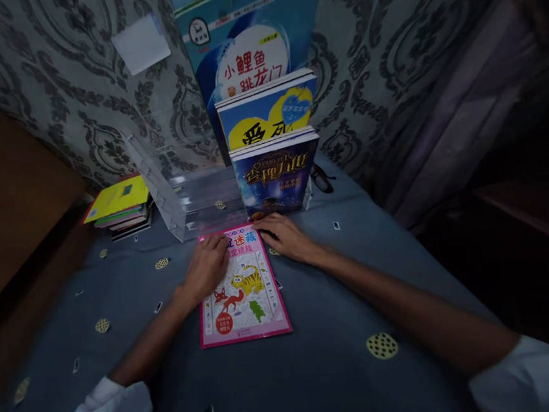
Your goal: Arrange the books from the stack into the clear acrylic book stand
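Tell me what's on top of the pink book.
The left hand rests on the pink book; the right hand is at its top corner. Whatever they cover is hidden.

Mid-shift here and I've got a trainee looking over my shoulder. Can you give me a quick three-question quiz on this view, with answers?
1. Multiple choice: what colour is the border of the book under the left hand?
a) green
b) pink
c) black

2. True or false: the stack of books with the yellow cover on top is to the left of the clear rack.

3. Fill in: the fingers of the right hand are at the flat-lying book's ____ corner, the one nearest the upright books and on the person's right.

Key: 1 b; 2 true; 3 top right.
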The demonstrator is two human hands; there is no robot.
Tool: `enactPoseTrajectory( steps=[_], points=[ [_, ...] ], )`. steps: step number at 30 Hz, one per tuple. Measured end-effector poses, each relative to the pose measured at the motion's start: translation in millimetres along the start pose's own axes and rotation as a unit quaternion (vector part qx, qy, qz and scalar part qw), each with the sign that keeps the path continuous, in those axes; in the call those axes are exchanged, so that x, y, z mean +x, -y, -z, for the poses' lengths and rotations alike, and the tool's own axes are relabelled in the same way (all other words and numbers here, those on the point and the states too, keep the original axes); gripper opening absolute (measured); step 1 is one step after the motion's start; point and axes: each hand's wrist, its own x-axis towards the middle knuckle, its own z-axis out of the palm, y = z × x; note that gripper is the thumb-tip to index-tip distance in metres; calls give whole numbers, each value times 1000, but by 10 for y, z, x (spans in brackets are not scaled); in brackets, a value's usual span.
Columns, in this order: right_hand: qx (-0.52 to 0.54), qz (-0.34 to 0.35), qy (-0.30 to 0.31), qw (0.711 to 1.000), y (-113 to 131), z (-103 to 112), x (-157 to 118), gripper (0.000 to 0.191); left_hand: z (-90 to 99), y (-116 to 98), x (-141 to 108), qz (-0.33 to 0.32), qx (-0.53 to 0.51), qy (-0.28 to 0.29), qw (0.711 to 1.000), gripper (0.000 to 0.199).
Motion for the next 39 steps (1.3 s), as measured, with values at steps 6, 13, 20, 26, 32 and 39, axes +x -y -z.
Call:
enactPoseTrajectory(
  steps=[6,13,20,26,32,39],
  points=[
    [-14,6,-13,1000,36,-3,-44,43,-207,-377,365,-75,-58,-30,995,41],
    [-40,1,-1,999,5,-10,-39,48,-225,-412,405,-71,-67,-58,994,37],
    [-46,14,-2,999,-10,-8,-18,46,-216,-272,349,-79,-87,-47,992,36],
    [-59,22,12,998,-31,-6,-14,39,-136,190,3,-20,-76,-50,996,32],
    [-69,24,19,997,-32,1,-24,39,-51,513,-282,26,-65,-72,995,30],
    [-72,22,26,997,2,23,-31,40,-82,520,-268,23,-73,-74,994,30]
  ],
)
